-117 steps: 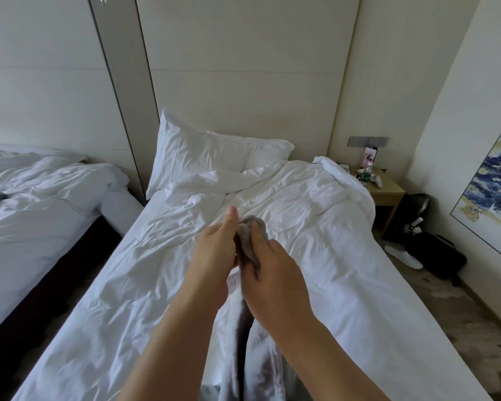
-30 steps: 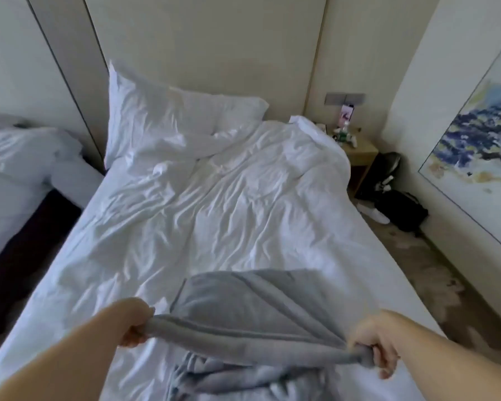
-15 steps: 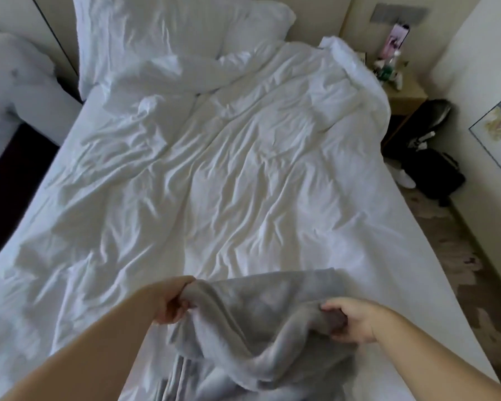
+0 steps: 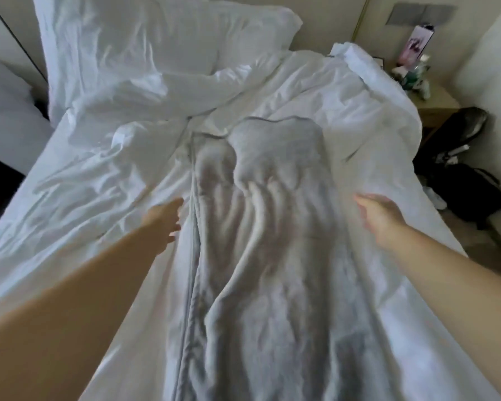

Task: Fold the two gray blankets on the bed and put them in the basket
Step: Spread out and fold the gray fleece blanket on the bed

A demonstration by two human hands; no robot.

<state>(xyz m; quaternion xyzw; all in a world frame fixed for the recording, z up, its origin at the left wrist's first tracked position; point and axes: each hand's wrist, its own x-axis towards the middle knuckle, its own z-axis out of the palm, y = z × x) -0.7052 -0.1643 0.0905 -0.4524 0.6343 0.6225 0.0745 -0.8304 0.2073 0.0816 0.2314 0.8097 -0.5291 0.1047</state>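
Observation:
A gray blanket [image 4: 272, 241] lies stretched lengthwise down the middle of the white bed [image 4: 99, 175], wrinkled, its far end near the pillows. My left hand [image 4: 164, 219] hovers at the blanket's left edge with fingers apart, holding nothing. My right hand [image 4: 378, 215] is just off the blanket's right edge, fingers spread and motion-blurred, also holding nothing. A second gray blanket and a basket are not in view.
Two white pillows [image 4: 145, 50] lean at the headboard. A wooden nightstand [image 4: 434, 107] with small items stands at the right, with a black bag [image 4: 469, 192] on the floor below it. Another bed [image 4: 6, 111] is at the left edge.
Half a second ago both hands gripped the bunched blanket near me. It has since been flung out flat along the bed, and both hands have let go and opened.

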